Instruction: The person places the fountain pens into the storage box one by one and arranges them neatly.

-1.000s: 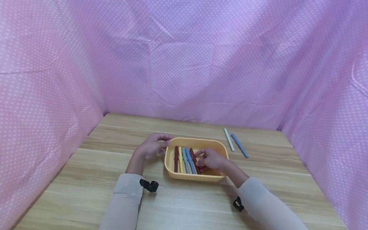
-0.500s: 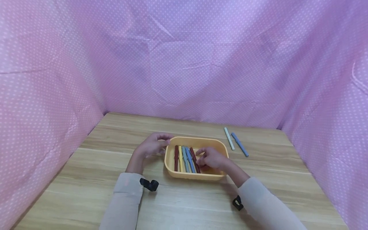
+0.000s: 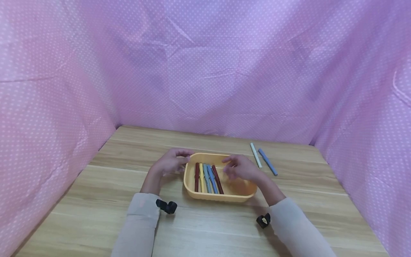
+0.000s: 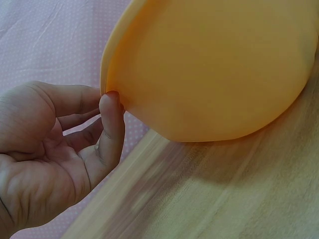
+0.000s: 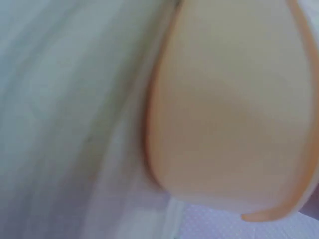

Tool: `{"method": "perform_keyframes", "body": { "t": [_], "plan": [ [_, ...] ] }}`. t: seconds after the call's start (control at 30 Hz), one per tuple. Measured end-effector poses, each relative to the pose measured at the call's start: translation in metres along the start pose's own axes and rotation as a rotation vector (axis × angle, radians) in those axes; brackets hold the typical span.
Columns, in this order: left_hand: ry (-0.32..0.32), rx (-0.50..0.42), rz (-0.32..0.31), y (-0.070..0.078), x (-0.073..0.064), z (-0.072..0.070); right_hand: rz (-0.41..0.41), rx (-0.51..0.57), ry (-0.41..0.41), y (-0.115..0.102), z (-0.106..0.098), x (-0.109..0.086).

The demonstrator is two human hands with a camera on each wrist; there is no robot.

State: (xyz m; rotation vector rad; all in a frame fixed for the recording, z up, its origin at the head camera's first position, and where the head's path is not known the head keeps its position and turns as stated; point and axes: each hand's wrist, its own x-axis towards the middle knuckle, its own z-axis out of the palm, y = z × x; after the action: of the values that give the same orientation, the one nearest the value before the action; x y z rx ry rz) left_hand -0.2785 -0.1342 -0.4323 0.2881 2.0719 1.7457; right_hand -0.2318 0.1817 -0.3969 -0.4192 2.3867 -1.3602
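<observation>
My left hand (image 3: 169,164) pinches the far left corner of a yellow plastic basket (image 3: 221,198), thumb and finger on its rim in the left wrist view. Inside, several pens with clips lie in a row: a dark red pen (image 3: 197,177), a yellow pen (image 3: 201,178), a grey-green pen (image 3: 207,178), a blue pen (image 3: 212,179) and another dark red pen (image 3: 218,180), slightly slanted. Over the basket's right part hovers my right hand (image 3: 242,167), blurred, its fingers loosely bent with nothing between them. The right wrist view shows mostly the basket's outer wall (image 5: 229,109).
Beyond the basket, to the right, a white pen (image 3: 255,155) and a blue pen (image 3: 268,162) lie on the wooden table (image 3: 199,228). Pink dotted cloth (image 3: 205,78) hangs around the table's back and sides.
My right hand has lifted off the right-hand dark red pen and moved back and to the right. That pen now shows in full. My left hand stays at the rim.
</observation>
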Motion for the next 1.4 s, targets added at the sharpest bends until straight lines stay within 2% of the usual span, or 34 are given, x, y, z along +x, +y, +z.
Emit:
{"method": "perform_keyframes", "body": {
  "t": [0.13, 0.27, 0.57, 0.97, 1.2, 1.4],
  "plan": [
    [-0.012, 0.002, 0.009, 0.000, 0.000, -0.001, -0.009, 0.086, 0.008, -0.007, -0.009, -0.004],
    [-0.004, 0.007, 0.006, 0.000, 0.000, -0.001, -0.034, 0.112, 0.038, -0.012, -0.018, -0.009],
    [-0.010, 0.008, 0.005, 0.001, 0.002, -0.001, -0.081, 0.172, 0.126, -0.005, -0.033, -0.015],
    [-0.013, 0.015, -0.002, 0.000, 0.005, -0.004, -0.048, 0.190, 0.192, 0.006, -0.054, -0.027],
    [-0.012, -0.001, 0.002, 0.000, 0.005, -0.003, -0.041, 0.174, 0.275, 0.010, -0.071, -0.034],
    [-0.014, 0.008, 0.007, -0.003, 0.006, -0.004, -0.010, 0.152, 0.326, 0.024, -0.086, -0.041]
  ]
}}
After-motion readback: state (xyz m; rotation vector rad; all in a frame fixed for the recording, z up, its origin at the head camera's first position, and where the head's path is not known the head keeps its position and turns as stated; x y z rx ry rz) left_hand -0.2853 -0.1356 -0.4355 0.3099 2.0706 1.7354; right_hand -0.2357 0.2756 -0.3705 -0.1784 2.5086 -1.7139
